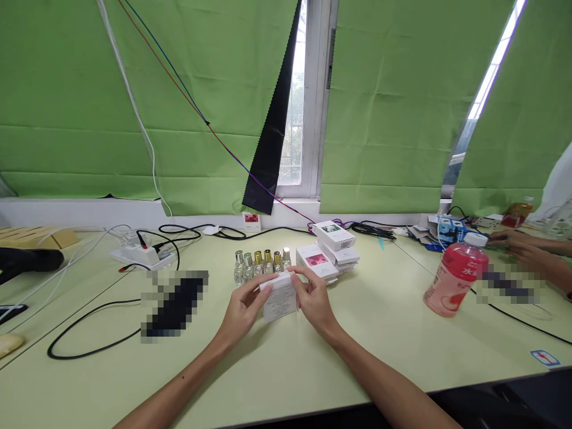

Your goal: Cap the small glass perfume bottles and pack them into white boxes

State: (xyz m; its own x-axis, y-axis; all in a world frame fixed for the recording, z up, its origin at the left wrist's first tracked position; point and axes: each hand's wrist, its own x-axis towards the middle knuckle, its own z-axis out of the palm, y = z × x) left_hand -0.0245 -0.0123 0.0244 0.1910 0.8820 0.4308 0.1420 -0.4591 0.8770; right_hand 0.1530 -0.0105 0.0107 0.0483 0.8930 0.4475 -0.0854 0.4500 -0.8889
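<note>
A small white box (pixel 279 302) with fine printed text stands upright between my two hands, its printed side toward me. My left hand (pixel 243 305) pinches its upper left edge with thumb and fingers. At the upper right corner, my right hand (pixel 315 301) grips it the same way. Just behind the box, several small glass bottles (pixel 248 268) with gold and silver caps stand in a row. To the right of them lies a pile of white boxes (pixel 333 235), some with a picture on the face.
On the right stands a pink drink bottle (pixel 456 277); beyond it another person's hands (pixel 531 247) are at work. A blurred dark device (pixel 176 305) with a cable lies left. Behind it are a power strip (pixel 145 253) and loose cords. One box (pixel 251 222) leans against the wall.
</note>
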